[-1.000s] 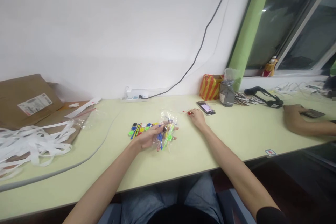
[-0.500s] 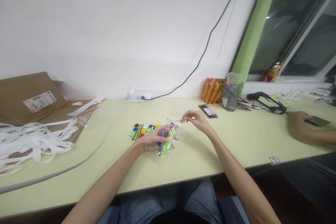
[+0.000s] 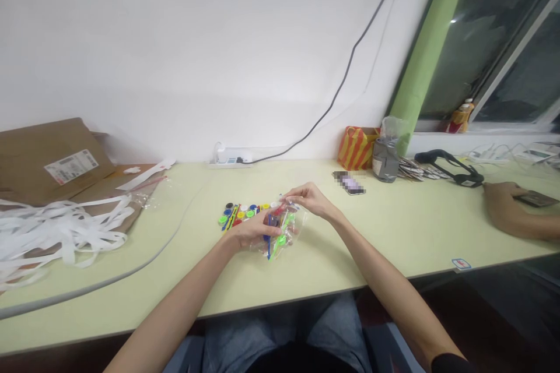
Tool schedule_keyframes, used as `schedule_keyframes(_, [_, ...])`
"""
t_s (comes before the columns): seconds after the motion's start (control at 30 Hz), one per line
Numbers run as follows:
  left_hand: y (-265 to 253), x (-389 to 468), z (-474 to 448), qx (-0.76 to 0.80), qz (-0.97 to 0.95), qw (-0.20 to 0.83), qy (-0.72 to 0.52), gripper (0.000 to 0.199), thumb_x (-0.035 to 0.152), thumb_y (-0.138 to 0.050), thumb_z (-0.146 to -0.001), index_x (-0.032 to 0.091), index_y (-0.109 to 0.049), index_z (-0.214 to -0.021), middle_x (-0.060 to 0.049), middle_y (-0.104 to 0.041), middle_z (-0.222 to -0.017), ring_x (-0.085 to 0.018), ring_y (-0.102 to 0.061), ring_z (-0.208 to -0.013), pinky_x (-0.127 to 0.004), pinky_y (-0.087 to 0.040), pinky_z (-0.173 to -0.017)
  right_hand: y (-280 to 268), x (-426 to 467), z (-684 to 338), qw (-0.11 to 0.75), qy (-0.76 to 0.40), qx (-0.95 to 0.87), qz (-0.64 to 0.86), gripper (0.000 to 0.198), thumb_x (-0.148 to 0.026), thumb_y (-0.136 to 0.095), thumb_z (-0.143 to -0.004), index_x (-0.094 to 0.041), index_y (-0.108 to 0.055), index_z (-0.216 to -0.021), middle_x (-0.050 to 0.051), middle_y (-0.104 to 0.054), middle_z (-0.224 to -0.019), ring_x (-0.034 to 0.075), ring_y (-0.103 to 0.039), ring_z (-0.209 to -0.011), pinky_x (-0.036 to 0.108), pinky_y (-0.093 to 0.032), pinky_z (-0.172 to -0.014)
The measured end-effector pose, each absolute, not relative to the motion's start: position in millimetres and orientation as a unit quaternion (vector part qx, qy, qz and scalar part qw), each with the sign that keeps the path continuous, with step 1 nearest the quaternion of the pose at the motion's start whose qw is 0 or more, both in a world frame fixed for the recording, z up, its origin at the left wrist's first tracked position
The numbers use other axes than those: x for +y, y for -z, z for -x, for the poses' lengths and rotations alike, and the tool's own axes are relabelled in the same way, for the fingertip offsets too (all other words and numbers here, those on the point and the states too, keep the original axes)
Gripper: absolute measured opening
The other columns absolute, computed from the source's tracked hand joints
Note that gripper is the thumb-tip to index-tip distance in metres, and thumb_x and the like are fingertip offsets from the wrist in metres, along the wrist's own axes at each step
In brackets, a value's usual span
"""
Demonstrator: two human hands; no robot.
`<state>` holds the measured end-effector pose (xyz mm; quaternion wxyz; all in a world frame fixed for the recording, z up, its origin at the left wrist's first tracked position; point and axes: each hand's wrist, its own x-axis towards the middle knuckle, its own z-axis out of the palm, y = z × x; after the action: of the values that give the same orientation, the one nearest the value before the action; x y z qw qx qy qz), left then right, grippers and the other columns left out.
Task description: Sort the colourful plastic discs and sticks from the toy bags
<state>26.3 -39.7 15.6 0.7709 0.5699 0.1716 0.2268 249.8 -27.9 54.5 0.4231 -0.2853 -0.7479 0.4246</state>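
Observation:
My left hand (image 3: 256, 228) is wrapped round a clear plastic bag (image 3: 286, 239) above the table. Blue, bright green and red plastic pieces show through the film. At the bag's upper edge, the fingers of my right hand (image 3: 308, 198) are pinched together on its mouth; the fingertips are partly hidden. Just behind my left hand, several small round plastic discs (image 3: 241, 215) in blue, green, yellow, black, white and red lie on the table, with thin yellow and black sticks (image 3: 230, 218) among them.
White ribbon strips (image 3: 65, 233) and cardboard (image 3: 52, 151) cover the table's left end, near a thick grey cable (image 3: 109, 282). A power strip (image 3: 230, 157) lies along the wall. A phone (image 3: 350, 182), striped bag (image 3: 356, 148) and black headset (image 3: 450, 166) lie right, near another person's hand (image 3: 503, 204).
My right hand has moved left, closer to the bag's mouth; the red line stretched between them no longer shows clearly. My left hand stays on the bag. The view has shifted slightly.

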Motion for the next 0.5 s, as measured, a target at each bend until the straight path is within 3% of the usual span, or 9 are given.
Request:
schedule_keyframes(0.13, [-18,-42,-26,0.176,-0.572,0.772,-0.214,0.072,0.019,-0.080,-0.076,0.022,-0.048,-0.141,-0.016,-0.069,-0.113,-0.025,-0.072,-0.091,-0.041,-0.057,-0.084,-52,-31,-249,0.387,-0.473,-0.750,0.254,0.045,-0.057,-0.064,-0.085,-0.016,-0.079,-0.096,0.009,-0.076,-0.091,0.021,-0.066,-0.080,0.033,-0.051,-0.076])
schedule_keyframes(0.27, [-19,-43,-28,0.169,-0.581,0.772,-0.195,0.079,0.021,-0.079,-0.077,0.025,-0.041,-0.147,-0.014,-0.070,-0.108,-0.026,-0.072,-0.090,-0.040,-0.057,-0.079,-45,-30,-253,0.396,-0.435,-0.767,0.257,0.042,-0.058,-0.074,-0.076,-0.018,-0.080,-0.085,0.007,-0.069,-0.084,0.019,-0.060,-0.076,0.031,-0.049,-0.071])
schedule_keyframes(0.37, [-20,-42,-29,0.167,-0.588,0.768,-0.192,0.076,0.024,-0.079,-0.077,0.022,-0.045,-0.145,-0.015,-0.071,-0.109,-0.029,-0.070,-0.096,-0.041,-0.057,-0.078,-40,-28,-253,0.388,-0.438,-0.771,0.251,0.049,-0.066,-0.065,-0.081,-0.019,-0.079,-0.086,0.008,-0.065,-0.097,0.020,-0.060,-0.088,0.032,-0.048,-0.080])
schedule_keyframes(0.5, [-24,-39,-28,0.208,-0.593,0.730,-0.268,0.061,0.028,-0.078,-0.079,0.018,-0.056,-0.135,-0.014,-0.071,-0.110,-0.025,-0.069,-0.097,-0.035,-0.055,-0.084,-40,-28,-257,0.450,-0.496,-0.707,0.227,0.073,-0.080,-0.036,-0.086,-0.020,-0.076,-0.097,0.010,-0.062,-0.118,0.023,-0.058,-0.108,0.036,-0.046,-0.093])
